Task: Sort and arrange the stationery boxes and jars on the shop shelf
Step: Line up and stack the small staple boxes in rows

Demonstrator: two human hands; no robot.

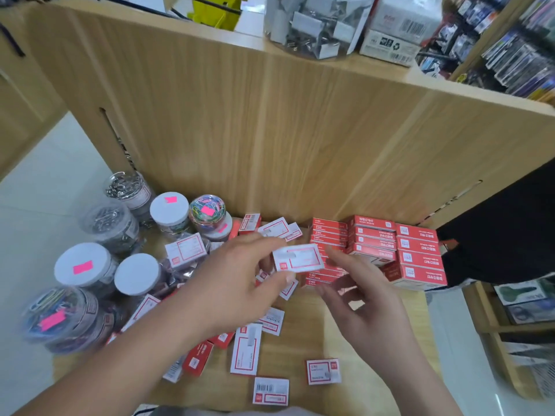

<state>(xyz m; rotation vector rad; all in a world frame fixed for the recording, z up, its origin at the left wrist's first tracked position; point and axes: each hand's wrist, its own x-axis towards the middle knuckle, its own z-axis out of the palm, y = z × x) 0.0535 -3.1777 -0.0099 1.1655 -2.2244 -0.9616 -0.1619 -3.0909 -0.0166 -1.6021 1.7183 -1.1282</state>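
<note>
Both bare forearms reach forward, converging. The left hand (240,283) pinches a small white-and-red cardboard box (298,258) between thumb and forefinger. The right hand (363,301), just to its right, has its fingers spread and relaxed, with the forefinger tip just beside the box's right edge.

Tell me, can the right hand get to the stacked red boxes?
Probably yes. The right hand hovers open just in front of the stacked red boxes, and nothing lies between them.

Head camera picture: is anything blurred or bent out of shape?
Head view: wide-angle bend curves the wooden panel; the small box, left hand and right hand are motion-smeared; the jars at the left edge look soft; lighting even, no hard glare.
</note>
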